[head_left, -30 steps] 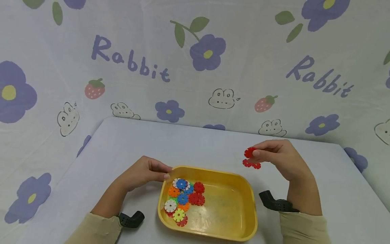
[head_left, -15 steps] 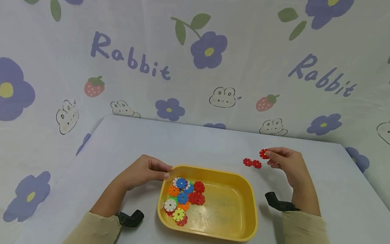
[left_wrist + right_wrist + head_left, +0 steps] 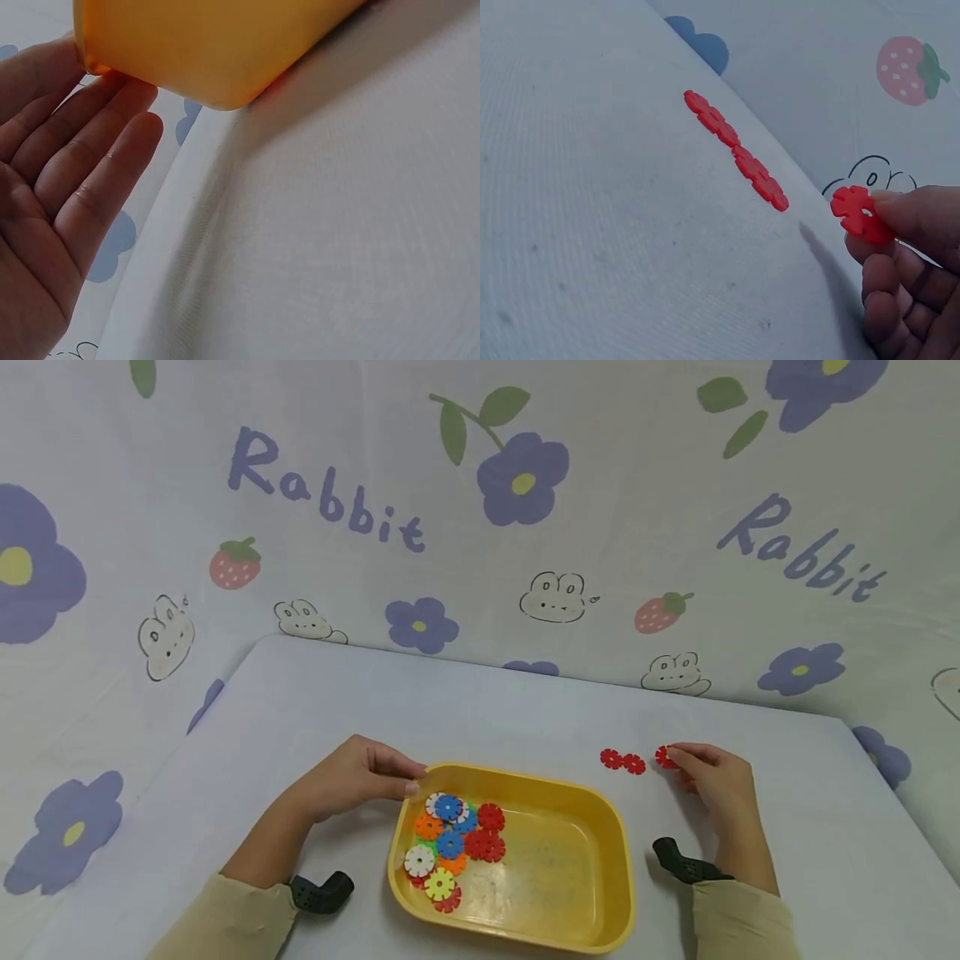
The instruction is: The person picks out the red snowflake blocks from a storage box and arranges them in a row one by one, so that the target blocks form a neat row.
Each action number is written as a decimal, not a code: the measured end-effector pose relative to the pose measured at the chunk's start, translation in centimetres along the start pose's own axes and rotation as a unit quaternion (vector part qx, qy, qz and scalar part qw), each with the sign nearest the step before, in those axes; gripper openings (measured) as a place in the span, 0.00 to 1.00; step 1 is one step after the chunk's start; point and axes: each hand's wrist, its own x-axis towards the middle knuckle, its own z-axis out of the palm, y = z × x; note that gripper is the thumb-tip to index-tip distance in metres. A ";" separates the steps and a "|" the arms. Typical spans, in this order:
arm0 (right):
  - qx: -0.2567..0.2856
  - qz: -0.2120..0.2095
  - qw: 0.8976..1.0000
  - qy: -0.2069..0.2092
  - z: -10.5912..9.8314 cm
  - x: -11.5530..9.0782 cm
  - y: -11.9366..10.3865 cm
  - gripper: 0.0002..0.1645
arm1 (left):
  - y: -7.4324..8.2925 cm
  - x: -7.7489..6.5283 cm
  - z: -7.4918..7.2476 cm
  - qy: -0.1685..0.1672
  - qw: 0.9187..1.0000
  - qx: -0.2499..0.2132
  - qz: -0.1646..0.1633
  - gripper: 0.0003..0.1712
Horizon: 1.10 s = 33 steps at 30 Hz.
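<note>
Pinching a red disc (image 3: 850,204), the right hand (image 3: 718,781) has shifted farther right of the tray (image 3: 543,877); the left hand (image 3: 356,778) pinches its far left corner.

From my end I see a white-covered table (image 3: 375,693) reaching out on every visible side of the yellow tray (image 3: 517,787), which sits directly on it as my landmark, and the table's far edge runs across well behind that tray. Just beyond the tray's far right corner I have one notched red disc (image 3: 611,759) and a second red disc (image 3: 634,764) lying directly on the cover, side by side in a short row, the second one farther to the tray's right.
</note>
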 end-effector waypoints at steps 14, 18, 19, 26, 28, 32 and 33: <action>-0.021 -0.034 0.999 -0.024 0.2 0.0 0.2 0.27 | 0.0 0.1 0.0 0.001 1.000 -0.002 -0.005 0.18; -0.036 -0.032 0.999 -0.024 0.2 -0.1 0.3 0.27 | -0.1 0.2 0.1 0.000 1.000 -0.003 -0.005 0.18; -0.038 -0.032 0.998 -0.024 0.2 -0.1 0.3 0.27 | -0.1 0.2 0.1 0.000 1.000 -0.003 -0.004 0.18; -0.065 -0.033 0.997 -0.024 0.4 -0.2 0.1 0.28 | -0.1 0.1 0.2 0.003 1.000 -0.003 -0.004 0.19; -0.072 -0.034 0.996 -0.027 0.4 -0.2 0.1 0.28 | 0.0 0.1 0.2 0.004 1.000 -0.002 -0.006 0.19; -0.086 -0.036 0.995 -0.035 0.4 -0.2 0.0 0.27 | 0.1 0.0 0.2 0.004 1.000 -0.001 -0.004 0.19; -0.091 -0.036 0.995 -0.037 0.4 -0.2 0.0 0.27 | 0.2 0.0 0.2 0.004 1.000 0.000 -0.003 0.19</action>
